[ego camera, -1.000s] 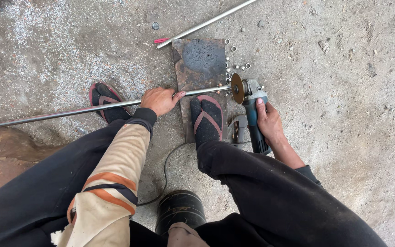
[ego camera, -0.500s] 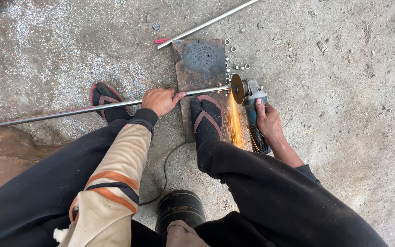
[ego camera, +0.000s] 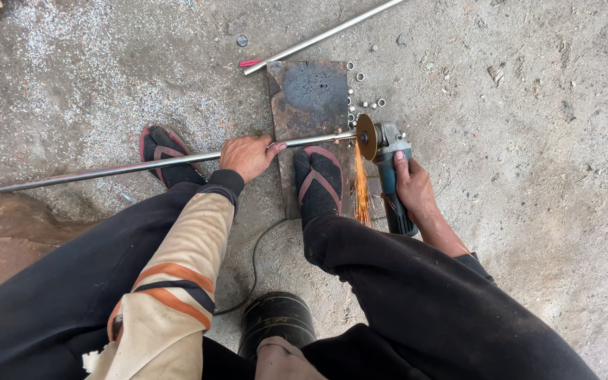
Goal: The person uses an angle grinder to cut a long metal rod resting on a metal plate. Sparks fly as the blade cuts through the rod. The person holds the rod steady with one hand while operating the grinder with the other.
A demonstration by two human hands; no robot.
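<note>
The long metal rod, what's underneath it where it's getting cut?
Under the metal rod lies a rusty metal plate on the concrete floor. The left hand holds the rod, and the right foot covers part of the plate.

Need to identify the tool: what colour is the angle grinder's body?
Blue body, grey head, gripped by the right hand; head view.

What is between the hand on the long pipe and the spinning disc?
In the head view, the left hand and the grinder disc have pipe between them, crossing a rusty plate.
</note>
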